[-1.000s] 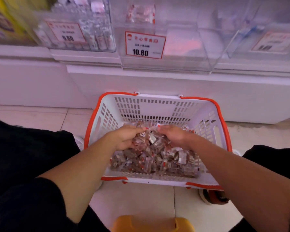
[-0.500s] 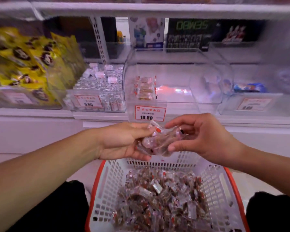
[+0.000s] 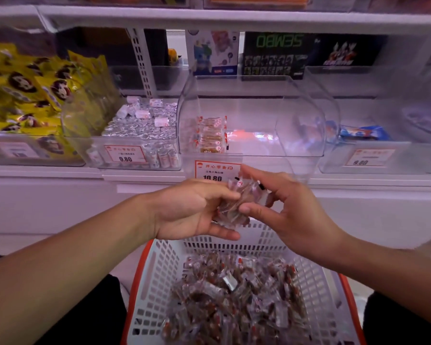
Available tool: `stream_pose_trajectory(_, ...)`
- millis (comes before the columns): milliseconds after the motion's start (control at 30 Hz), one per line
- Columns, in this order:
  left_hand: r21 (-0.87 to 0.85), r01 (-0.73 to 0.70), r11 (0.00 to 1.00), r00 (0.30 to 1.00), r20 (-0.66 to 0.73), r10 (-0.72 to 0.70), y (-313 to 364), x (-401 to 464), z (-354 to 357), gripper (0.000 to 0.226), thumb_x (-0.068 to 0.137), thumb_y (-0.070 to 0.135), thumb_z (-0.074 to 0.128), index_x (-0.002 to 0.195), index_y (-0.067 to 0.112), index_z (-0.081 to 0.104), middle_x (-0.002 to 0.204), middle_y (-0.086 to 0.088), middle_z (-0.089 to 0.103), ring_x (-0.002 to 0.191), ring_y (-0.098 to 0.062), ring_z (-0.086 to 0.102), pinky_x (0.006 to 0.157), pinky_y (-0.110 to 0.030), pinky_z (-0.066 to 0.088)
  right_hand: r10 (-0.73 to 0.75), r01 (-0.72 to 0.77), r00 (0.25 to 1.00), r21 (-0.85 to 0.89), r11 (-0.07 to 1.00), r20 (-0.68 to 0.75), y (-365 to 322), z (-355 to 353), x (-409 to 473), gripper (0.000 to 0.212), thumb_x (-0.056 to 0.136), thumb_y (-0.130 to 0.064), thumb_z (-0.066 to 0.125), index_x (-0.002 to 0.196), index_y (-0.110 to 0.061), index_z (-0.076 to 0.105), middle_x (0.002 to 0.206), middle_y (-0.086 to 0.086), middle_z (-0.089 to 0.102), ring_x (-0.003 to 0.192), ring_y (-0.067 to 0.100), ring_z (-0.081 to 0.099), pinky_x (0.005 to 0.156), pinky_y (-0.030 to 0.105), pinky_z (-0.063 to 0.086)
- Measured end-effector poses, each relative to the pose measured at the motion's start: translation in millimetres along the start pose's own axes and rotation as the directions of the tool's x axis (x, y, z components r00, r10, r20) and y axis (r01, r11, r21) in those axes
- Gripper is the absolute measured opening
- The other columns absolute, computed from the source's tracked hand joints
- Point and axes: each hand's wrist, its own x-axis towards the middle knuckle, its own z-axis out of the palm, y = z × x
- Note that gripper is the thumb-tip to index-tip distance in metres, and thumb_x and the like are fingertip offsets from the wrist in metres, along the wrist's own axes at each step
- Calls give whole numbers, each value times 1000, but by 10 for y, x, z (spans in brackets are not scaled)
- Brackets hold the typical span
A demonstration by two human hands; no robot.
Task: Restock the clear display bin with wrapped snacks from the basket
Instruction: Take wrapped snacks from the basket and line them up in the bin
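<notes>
A handful of clear-wrapped brown snacks (image 3: 237,202) hangs between both hands, above the basket and below the bin. My left hand (image 3: 192,210) cups the bunch from the left with thumb on top. My right hand (image 3: 284,207) pinches it from the right with thumb and fingers. The white basket with an orange rim (image 3: 157,275) stands below, holding a heap of wrapped snacks (image 3: 237,300). The clear display bin (image 3: 279,125) sits on the shelf straight ahead, holding only a small stack of snacks (image 3: 210,134) at its left wall; a 10.80 price tag (image 3: 215,169) hangs on its front.
Left of the bin is a clear bin of silver-wrapped sweets (image 3: 139,133) tagged 9.80, then yellow snack bags (image 3: 30,95). Another clear bin (image 3: 373,145) with blue packs sits to the right. Boxed toys (image 3: 279,53) stand behind. A white shelf ledge (image 3: 60,173) runs across.
Both hands lifted a bunch of snacks out of the basket up to just below the bin's price tag. My view tilted up from the basket to the shelf.
</notes>
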Motion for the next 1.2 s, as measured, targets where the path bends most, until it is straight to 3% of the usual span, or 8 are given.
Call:
stream_pose_trajectory(133,224,-13,974,1000,2,13,4,-32,-20,40,76,-3,59,114,10,61,87,-2,67,88,-15,66,76,-31,56,9,-7,999,-55,998,44,-39,-6,-2,72,71,-39,81,137,-34,54,106,-17,63,88,-2,51,73,11,40)
stream_pose_trajectory(333,492,-13,870,1000,-10,20,67,-92,2,41,77,2,58,115,18,56,94,-7,65,87,-15,62,76,-33,53,-49,38,964,47,998,263,-142,-182,165,50,69,-15,89,115,-20,69,95,-5,71,78,20,61,72,43,52)
stream_pose_trajectory(667,343,-215,914,959,-101,264,717,-203,-48,57,76,12,74,130,11,54,108,-16,71,86,-21,68,63,-25,56,-137,164,942,-62,985,306,-467,-599,790,29,65,-24,81,89,-20,66,74,-2,71,59,11,60,56,28,50)
stream_pose_trajectory(767,604,-270,750,718,-392,575,932,-153,-283,19,88,37,71,98,22,72,89,1,76,77,-5,69,55,-15,50,-36,9,974,119,993,224,-355,-688,1205,24,71,-16,86,89,-13,70,77,8,73,64,11,62,61,30,50)
stream_pose_trajectory(833,887,6,463,395,-427,813,941,-78,-514,16,85,39,72,79,26,66,68,6,67,60,3,59,50,-11,40,47,-72,975,110,991,217,-204,-650,1467,21,73,-13,84,90,-10,72,80,12,75,68,17,64,66,37,51)
stream_pose_trajectory(867,915,127,383,349,-403,846,919,-47,-607,19,83,40,74,76,27,62,63,7,63,56,0,57,49,-16,38,87,-110,969,86,990,230,-124,-602,1575,21,73,-14,84,90,-11,72,80,11,75,68,16,65,66,37,51)
stream_pose_trajectory(967,895,195,402,408,-446,796,848,50,-799,26,79,35,74,67,24,55,55,7,58,52,-8,55,51,-25,37,171,-166,941,-42,985,291,79,-380,1796,22,71,-18,86,88,-14,73,78,5,75,63,7,60,62,26,47)
stream_pose_trajectory(1200,906,14,424,564,-357,744,768,128,-935,35,90,27,64,62,16,45,48,6,39,47,-7,35,49,-28,29,66,97,905,-354,930,420,206,151,1951,31,61,-46,81,70,-23,61,70,-10,63,62,-1,56,58,14,43)
